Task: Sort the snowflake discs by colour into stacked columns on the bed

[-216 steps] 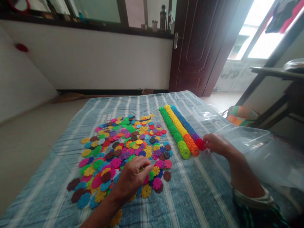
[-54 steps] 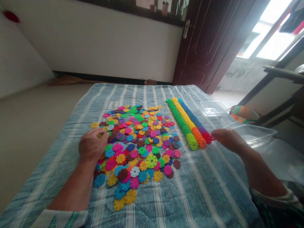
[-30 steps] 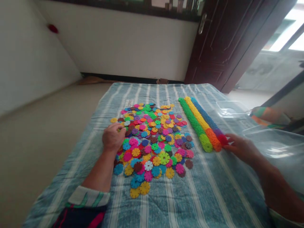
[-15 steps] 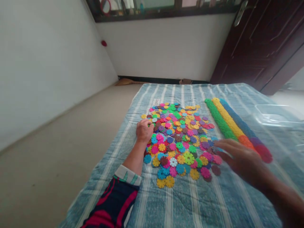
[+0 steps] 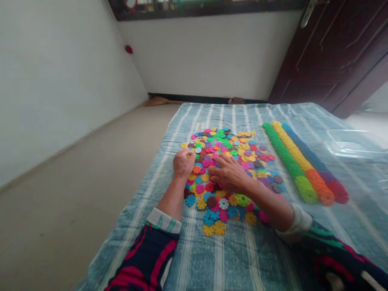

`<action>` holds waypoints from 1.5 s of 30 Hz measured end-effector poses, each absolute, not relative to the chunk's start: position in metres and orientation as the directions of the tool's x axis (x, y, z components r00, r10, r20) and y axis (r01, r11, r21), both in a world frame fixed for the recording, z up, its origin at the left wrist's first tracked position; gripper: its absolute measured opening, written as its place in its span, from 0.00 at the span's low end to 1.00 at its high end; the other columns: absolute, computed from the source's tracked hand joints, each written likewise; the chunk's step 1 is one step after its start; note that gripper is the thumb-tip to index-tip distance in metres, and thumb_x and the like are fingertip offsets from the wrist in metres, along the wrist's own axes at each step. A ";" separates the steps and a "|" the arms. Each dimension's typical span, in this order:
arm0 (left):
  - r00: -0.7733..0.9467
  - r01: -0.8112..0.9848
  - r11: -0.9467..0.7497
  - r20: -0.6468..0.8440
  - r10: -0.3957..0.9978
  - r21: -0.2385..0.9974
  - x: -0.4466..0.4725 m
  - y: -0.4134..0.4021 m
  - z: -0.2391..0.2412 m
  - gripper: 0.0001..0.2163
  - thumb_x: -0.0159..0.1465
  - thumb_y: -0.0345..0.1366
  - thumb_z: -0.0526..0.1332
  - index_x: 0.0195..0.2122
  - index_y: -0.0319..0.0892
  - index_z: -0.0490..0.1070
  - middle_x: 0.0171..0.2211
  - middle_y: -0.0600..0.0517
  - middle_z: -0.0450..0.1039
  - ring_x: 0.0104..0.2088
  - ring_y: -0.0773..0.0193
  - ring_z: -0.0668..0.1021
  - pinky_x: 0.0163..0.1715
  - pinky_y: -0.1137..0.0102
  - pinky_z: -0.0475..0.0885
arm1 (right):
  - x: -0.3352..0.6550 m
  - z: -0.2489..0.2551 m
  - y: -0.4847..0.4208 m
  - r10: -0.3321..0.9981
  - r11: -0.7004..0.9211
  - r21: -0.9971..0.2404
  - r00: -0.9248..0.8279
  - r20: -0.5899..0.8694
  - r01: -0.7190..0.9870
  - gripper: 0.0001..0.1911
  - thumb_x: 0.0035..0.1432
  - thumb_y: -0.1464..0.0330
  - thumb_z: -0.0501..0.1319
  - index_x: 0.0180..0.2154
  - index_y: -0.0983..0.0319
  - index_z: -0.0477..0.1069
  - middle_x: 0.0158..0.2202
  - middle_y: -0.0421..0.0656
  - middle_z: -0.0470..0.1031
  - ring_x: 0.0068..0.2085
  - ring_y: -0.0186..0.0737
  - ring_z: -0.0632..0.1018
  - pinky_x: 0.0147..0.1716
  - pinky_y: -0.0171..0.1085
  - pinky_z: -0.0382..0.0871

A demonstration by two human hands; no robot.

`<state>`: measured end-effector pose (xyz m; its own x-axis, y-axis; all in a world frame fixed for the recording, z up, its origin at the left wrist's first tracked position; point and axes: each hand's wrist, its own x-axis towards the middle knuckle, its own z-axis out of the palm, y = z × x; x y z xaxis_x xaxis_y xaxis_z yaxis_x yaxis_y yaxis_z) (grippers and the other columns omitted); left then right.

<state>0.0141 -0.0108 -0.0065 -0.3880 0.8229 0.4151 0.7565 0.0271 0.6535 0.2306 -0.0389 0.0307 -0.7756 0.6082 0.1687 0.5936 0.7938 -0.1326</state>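
A wide heap of notched plastic snowflake discs (image 5: 224, 203) in many colours lies on a striped blue cloth (image 5: 194, 258). My left hand (image 5: 183, 163) rests at the heap's left edge, its fingers curled into a pinch. A bit of yellow shows by its fingertips, but whether a disc is held there is hidden. Over the middle of the heap, my right hand (image 5: 229, 174) reaches in palm down with its fingers apart, touching or just above pink and red discs. No disc shows in its grasp.
Right of the heap lie three long rows of stacked discs: a green row (image 5: 283, 155), a yellow row with an orange end (image 5: 292, 149) and a blue row with a purple-red end (image 5: 306, 151). A clear plastic box (image 5: 348, 149) stands farther right. A dark red door (image 5: 327, 60) is behind.
My right hand has swung left from the heap's right side to its middle, uncovering the near ends of the rows. My left hand stays nearly in place, still pinched. The view has shifted slightly.
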 end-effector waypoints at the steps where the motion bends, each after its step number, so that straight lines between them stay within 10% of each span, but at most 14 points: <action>1: -0.385 0.759 0.025 0.418 0.823 0.650 0.014 -0.010 -0.007 0.05 0.52 0.31 0.60 0.24 0.43 0.75 0.40 0.48 0.80 0.45 0.57 0.79 0.52 0.66 0.71 | 0.236 0.032 -0.035 0.641 0.768 -0.137 -0.746 0.180 0.626 0.16 0.66 0.59 0.54 0.50 0.56 0.72 0.57 0.52 0.64 0.60 0.54 0.61 0.54 0.53 0.61; 13: -0.326 0.801 -0.015 0.457 0.828 0.598 0.014 -0.007 -0.009 0.05 0.52 0.30 0.60 0.24 0.42 0.75 0.38 0.48 0.81 0.46 0.57 0.79 0.52 0.66 0.71 | 0.300 0.029 -0.070 0.586 0.805 -0.234 -0.792 0.171 0.545 0.16 0.56 0.62 0.66 0.48 0.52 0.75 0.60 0.47 0.63 0.64 0.56 0.58 0.58 0.56 0.58; 19: -0.331 0.808 0.003 0.450 0.829 0.590 0.014 -0.007 -0.008 0.05 0.52 0.32 0.59 0.24 0.42 0.75 0.40 0.47 0.80 0.46 0.57 0.79 0.52 0.66 0.71 | 0.307 0.035 -0.071 0.678 0.735 -0.199 -0.698 0.231 0.648 0.11 0.60 0.66 0.62 0.45 0.59 0.76 0.56 0.52 0.68 0.61 0.57 0.63 0.55 0.56 0.62; 28: -0.331 0.808 0.003 0.451 0.829 0.589 0.015 -0.008 -0.007 0.06 0.53 0.33 0.59 0.23 0.42 0.75 0.40 0.47 0.80 0.45 0.57 0.79 0.51 0.66 0.71 | 0.260 0.033 -0.127 0.471 0.875 -0.220 -0.862 0.186 0.431 0.18 0.63 0.56 0.58 0.51 0.55 0.69 0.62 0.51 0.60 0.66 0.55 0.55 0.59 0.57 0.55; 39: -0.335 0.812 0.018 0.441 0.833 0.584 0.013 -0.006 -0.009 0.06 0.53 0.34 0.59 0.24 0.43 0.75 0.41 0.49 0.80 0.46 0.57 0.79 0.53 0.65 0.70 | 0.298 0.030 -0.091 0.729 0.681 -0.126 -0.650 0.216 0.721 0.11 0.62 0.64 0.59 0.44 0.62 0.74 0.54 0.55 0.68 0.60 0.58 0.64 0.55 0.54 0.61; 45: -0.324 0.817 0.008 0.447 0.834 0.577 0.014 -0.006 -0.007 0.05 0.52 0.33 0.60 0.24 0.43 0.75 0.41 0.49 0.80 0.46 0.57 0.79 0.53 0.66 0.70 | 0.282 0.033 -0.109 0.588 0.808 -0.204 -0.773 0.239 0.552 0.16 0.63 0.60 0.59 0.51 0.56 0.69 0.59 0.51 0.63 0.63 0.54 0.59 0.57 0.54 0.58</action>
